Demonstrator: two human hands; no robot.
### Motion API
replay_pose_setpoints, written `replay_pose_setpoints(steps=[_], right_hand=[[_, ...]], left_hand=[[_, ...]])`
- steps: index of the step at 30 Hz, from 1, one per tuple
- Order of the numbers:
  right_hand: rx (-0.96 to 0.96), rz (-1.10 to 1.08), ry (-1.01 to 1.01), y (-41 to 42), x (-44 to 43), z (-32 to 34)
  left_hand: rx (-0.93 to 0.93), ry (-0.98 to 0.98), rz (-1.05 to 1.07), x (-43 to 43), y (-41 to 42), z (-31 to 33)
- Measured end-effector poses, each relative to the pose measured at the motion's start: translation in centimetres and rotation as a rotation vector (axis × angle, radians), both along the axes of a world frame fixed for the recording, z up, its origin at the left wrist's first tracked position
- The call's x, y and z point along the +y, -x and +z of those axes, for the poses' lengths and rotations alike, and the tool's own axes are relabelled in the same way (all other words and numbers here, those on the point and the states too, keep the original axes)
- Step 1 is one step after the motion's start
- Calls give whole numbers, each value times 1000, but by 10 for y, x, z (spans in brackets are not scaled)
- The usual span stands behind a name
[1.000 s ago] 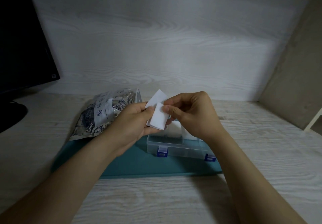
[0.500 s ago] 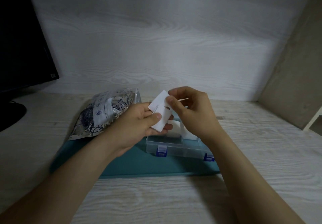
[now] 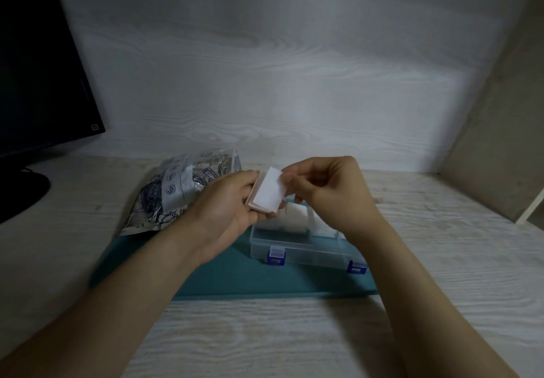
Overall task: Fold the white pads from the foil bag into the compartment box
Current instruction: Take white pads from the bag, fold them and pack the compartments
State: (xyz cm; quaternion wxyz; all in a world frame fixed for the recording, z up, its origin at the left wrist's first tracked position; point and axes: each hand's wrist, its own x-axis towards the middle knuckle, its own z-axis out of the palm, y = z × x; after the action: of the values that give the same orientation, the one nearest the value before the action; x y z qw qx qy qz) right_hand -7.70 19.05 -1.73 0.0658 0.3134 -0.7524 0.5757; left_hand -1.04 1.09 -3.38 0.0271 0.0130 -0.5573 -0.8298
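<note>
Nearest: pale wood-grain table [image 3: 265, 333], crossed by both bare forearms reaching in from the bottom edge. Flat on it, a teal mat [image 3: 235, 277].

On the mat, right of centre: clear plastic box [image 3: 309, 249] with two blue latches [image 3: 276, 255] on its front wall. Stored pads [image 3: 294, 218] seen as white shapes in the rear compartments; number not discernible.

Above the box's rear left corner and clear of it: one pad [image 3: 269, 193], held in the air between both hands.
- Look: white, rectangular, tilted with its top leaning right, doubled over, a pinkish layer showing along its left edge.
- Left hand [image 3: 223, 207]: fingers curled round the pad's left and lower side, thumb on top.
- Right hand [image 3: 332, 195]: thumb and forefinger pinching the pad's upper right edge, other fingers curled loosely behind. Slightly blurred.

Behind the left hand: crumpled foil bag [image 3: 176, 198] with blue print, lying partly on the mat's rear left corner and partly on the table.

Far left: dark monitor [image 3: 35, 68] standing on the table. Behind everything, a whitish wood-grain wall [image 3: 265, 68]; at right, a plain beige side wall [image 3: 500, 142]. Dim lighting throughout.
</note>
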Motion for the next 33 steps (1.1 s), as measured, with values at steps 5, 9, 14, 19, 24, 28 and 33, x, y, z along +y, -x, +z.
replay_pose_setpoints(steps=[5,9,14,19,24,28,33], right_hand=[[96,-33,-65,3,-4,-6],[346,-241,-211,-3,-10,-11],[564,-107,-370,-14,-17,-12],[636,-105,-363,-12,-18,-16],[648,-162,-361,-16,-16,-14],[442,-108,-189,-20,-17,-9],[143,-88,-74,-10,-14,-6]], left_hand=[[34,81,7,0,0,-3],[72,164,-11,4,-1,-5],[60,118,32,4,0,-6],[75,18,10,6,0,-5],[98,-77,-40,5,0,-4],[107,1,46,4,3,-7],[176,220,135,9,0,-9]])
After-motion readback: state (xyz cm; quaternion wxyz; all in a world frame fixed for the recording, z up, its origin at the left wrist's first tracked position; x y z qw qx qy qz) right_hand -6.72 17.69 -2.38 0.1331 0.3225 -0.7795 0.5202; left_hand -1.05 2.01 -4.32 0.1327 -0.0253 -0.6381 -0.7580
